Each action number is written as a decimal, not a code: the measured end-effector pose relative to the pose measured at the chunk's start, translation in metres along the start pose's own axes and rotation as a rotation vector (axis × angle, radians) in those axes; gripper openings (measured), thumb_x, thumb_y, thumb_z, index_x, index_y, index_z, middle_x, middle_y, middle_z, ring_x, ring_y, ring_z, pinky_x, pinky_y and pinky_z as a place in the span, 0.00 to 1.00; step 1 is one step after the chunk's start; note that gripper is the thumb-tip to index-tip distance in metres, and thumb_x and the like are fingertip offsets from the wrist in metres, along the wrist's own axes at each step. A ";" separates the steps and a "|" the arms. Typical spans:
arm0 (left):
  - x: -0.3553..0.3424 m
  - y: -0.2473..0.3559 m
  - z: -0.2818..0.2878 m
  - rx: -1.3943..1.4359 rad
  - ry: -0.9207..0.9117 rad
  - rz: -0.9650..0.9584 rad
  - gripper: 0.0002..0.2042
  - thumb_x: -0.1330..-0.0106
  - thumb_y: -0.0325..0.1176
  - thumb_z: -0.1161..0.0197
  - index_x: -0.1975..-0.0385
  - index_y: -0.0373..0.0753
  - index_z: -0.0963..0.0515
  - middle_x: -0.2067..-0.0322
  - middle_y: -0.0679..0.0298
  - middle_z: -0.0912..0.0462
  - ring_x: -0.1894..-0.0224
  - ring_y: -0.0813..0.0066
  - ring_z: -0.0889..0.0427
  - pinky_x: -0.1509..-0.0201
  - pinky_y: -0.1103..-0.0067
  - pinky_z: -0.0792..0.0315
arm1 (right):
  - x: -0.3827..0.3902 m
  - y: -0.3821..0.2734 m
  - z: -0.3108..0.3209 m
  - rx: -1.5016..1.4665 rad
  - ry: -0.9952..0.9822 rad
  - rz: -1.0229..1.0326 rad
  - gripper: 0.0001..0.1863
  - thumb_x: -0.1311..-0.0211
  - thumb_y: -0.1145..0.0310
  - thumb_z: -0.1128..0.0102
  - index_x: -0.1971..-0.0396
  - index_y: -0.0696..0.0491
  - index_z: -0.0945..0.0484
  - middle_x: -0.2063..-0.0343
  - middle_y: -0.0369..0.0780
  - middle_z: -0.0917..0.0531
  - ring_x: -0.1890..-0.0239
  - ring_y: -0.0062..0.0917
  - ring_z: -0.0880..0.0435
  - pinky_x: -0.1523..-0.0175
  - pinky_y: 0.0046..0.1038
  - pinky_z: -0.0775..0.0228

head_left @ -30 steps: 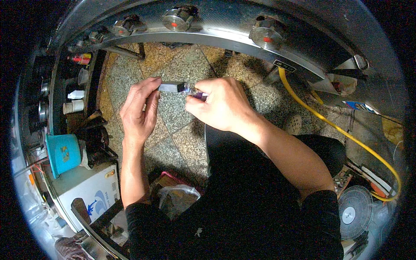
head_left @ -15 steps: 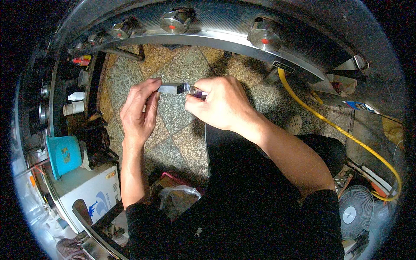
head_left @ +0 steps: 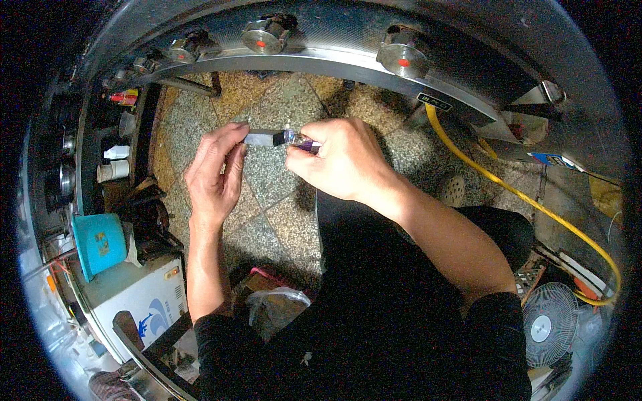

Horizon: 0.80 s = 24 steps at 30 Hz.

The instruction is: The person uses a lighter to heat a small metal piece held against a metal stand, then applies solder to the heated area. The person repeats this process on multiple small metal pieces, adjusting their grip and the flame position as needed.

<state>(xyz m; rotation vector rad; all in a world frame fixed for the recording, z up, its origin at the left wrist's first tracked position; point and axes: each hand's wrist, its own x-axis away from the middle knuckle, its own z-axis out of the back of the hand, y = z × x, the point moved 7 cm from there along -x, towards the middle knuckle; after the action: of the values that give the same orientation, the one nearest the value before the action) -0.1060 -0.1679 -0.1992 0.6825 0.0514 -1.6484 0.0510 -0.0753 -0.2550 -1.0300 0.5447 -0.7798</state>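
Note:
In front of my body, my left hand (head_left: 215,168) pinches one end of a small grey rectangular block (head_left: 263,138) with black at its right end. My right hand (head_left: 348,162) closes its thumb and fingers on a small purple object (head_left: 309,146) with a clear, shiny end. That shiny end meets or nearly meets the block's black end; I cannot tell whether they are joined. My right fingers hide much of the purple object, and its kind cannot be made out. Both are held above the tiled floor (head_left: 287,184).
A metal stove front with knobs (head_left: 266,40) curves across the far side. From it a yellow hose (head_left: 498,180) runs down the right, towards a fan (head_left: 550,327). At left, a turquoise container (head_left: 101,244) sits on a white box (head_left: 144,304). A plastic bag (head_left: 277,309) lies near my left elbow.
Both hands keep the same grip and position. The surroundings shift slightly in the picture, with the stove front moving a little left.

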 end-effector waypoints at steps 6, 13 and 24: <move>0.007 -0.005 0.000 0.055 -0.018 0.066 0.14 0.37 0.18 0.37 0.52 0.34 0.20 0.52 0.52 0.16 0.47 0.59 0.17 0.41 0.70 0.25 | 0.003 -0.001 -0.004 -0.002 -0.039 -0.010 0.15 0.46 0.60 0.32 0.79 0.58 0.20 0.85 0.50 0.22 0.82 0.40 0.18 0.73 0.37 0.28; 0.005 0.000 0.001 0.021 0.001 0.042 0.12 0.36 0.19 0.36 0.53 0.34 0.20 0.53 0.52 0.16 0.50 0.60 0.16 0.46 0.73 0.23 | 0.004 -0.003 -0.003 0.013 -0.038 0.009 0.15 0.46 0.60 0.32 0.80 0.58 0.20 0.86 0.50 0.22 0.82 0.41 0.18 0.74 0.38 0.29; 0.005 0.004 -0.001 0.009 -0.006 0.046 0.12 0.35 0.19 0.36 0.53 0.34 0.20 0.54 0.52 0.16 0.51 0.61 0.15 0.47 0.74 0.22 | 0.005 -0.003 0.001 -0.005 -0.020 0.019 0.15 0.46 0.60 0.32 0.80 0.58 0.20 0.87 0.49 0.23 0.84 0.40 0.19 0.75 0.37 0.30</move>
<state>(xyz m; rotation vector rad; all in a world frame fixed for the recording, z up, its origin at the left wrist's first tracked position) -0.1026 -0.1730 -0.2008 0.6811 0.0234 -1.6069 0.0538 -0.0799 -0.2521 -1.0351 0.5394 -0.7510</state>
